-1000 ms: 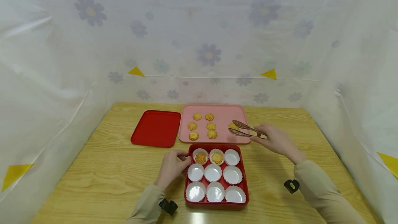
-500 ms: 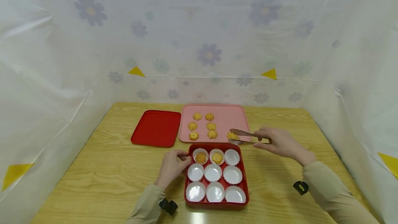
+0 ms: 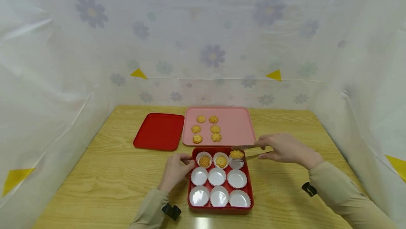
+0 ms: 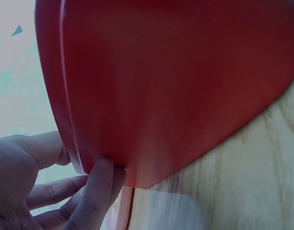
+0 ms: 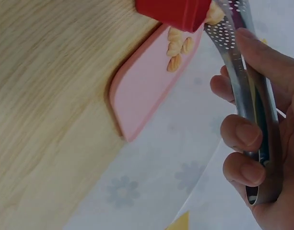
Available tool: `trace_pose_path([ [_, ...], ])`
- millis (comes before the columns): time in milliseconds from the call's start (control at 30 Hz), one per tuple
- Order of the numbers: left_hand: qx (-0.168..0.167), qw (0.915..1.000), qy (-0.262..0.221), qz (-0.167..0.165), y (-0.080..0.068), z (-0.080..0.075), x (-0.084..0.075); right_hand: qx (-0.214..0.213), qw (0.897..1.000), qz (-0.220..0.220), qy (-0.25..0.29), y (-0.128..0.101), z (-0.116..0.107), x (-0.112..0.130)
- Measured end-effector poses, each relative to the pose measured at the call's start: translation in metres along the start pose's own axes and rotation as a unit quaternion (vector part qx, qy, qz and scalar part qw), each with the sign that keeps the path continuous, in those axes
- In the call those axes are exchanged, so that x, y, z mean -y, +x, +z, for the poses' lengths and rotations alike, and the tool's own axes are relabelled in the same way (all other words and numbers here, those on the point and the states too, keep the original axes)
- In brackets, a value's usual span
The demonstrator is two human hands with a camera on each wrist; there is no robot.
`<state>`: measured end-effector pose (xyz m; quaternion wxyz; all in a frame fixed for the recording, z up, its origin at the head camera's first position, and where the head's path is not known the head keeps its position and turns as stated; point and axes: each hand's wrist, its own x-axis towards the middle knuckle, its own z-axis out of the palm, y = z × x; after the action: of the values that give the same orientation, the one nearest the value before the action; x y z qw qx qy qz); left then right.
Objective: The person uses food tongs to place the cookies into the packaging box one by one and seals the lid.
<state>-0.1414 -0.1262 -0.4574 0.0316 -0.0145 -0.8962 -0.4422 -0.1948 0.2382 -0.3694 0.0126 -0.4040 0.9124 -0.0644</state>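
Note:
My right hand (image 3: 285, 149) grips perforated metal tongs (image 5: 238, 81). Between the tips of the tongs is a piped butter cookie (image 3: 236, 154), over the paper cup (image 3: 236, 164) at the back right of the red box (image 3: 222, 211). Two other back-row cups hold one cookie each: a swirled cookie (image 3: 204, 161) at left and a round cookie (image 3: 221, 161) in the middle. The front two rows are white cups (image 3: 217, 176) without cookies. My left hand (image 3: 176, 170) holds the box by its back left corner, with fingers (image 4: 99, 179) against the outer wall.
Behind the box lies a pink tray (image 3: 236, 123) with several cookies (image 3: 215, 129) on its left half. A flat red lid (image 3: 159, 131) sits beside the tray on the left. White flowered sheeting (image 3: 203, 38) encloses the wooden table (image 3: 111, 172) at the back and sides.
The tongs have picked the cookie up from the tray's right side and carried it toward me, over the back right cup. My left hand has stayed at the box corner.

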Motion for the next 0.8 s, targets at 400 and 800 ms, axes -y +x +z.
trace_pose_path([
  [400,-0.003,1.0,0.004,0.003,-0.001,0.0,0.001,0.041,0.997,0.009,-0.061,0.015,-0.01,0.022],
  [800,-0.003,1.0,0.005,0.0,-0.001,-0.001,0.0,0.018,0.991,0.001,-0.134,0.021,-0.008,0.035],
])
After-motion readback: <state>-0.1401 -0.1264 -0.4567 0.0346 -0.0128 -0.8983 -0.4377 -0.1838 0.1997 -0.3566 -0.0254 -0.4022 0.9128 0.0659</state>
